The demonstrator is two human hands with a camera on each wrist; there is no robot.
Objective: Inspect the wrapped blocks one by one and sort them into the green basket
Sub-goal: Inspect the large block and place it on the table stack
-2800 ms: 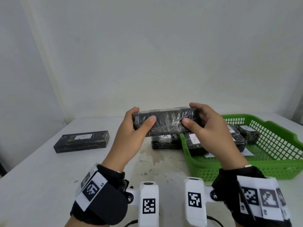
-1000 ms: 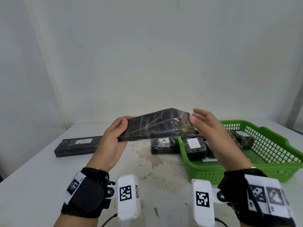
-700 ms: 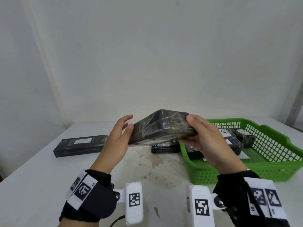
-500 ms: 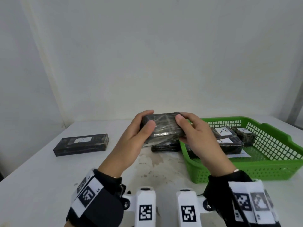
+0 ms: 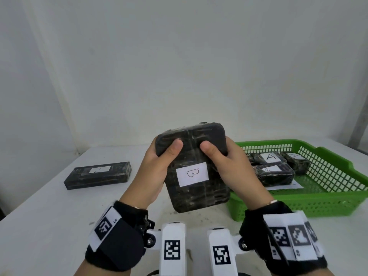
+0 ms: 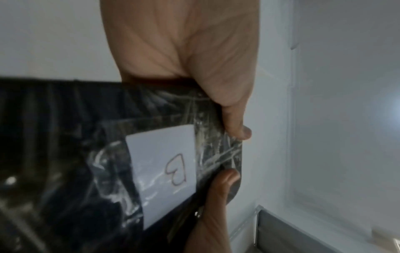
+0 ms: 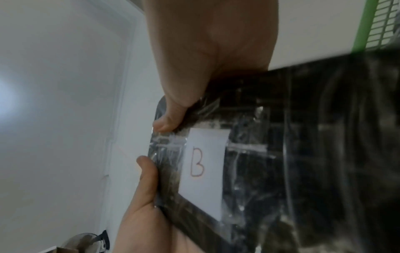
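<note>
White wall and a pale table (image 5: 49, 226) framed the scene. Above the table, a wrapped block (image 5: 194, 168) was held up between both hands, its broad face turned toward the head camera and a white label (image 5: 192, 174) marked B showing. Its long axis ran from the top edge, tipped away, down toward the wrists, so it stood nearly upright. The left hand (image 5: 153, 172) was clamped on the block's left side, thumb curled over the upper front; the right hand (image 5: 229, 168) gripped the right side in the same way, thumb pressed beside the other. In the wrist views each thumb was seen over the block's edge near the label.

Half a second earlier the block had been held lying across, narrow edge toward the camera and no label visible; it had since been turned onto its end, label side forward.

Just right of the hands stood the green basket (image 5: 338, 198), with several labelled blocks (image 5: 274, 172) lying in it. Well to the left, a long block (image 5: 97, 175) lay flat on the table.
</note>
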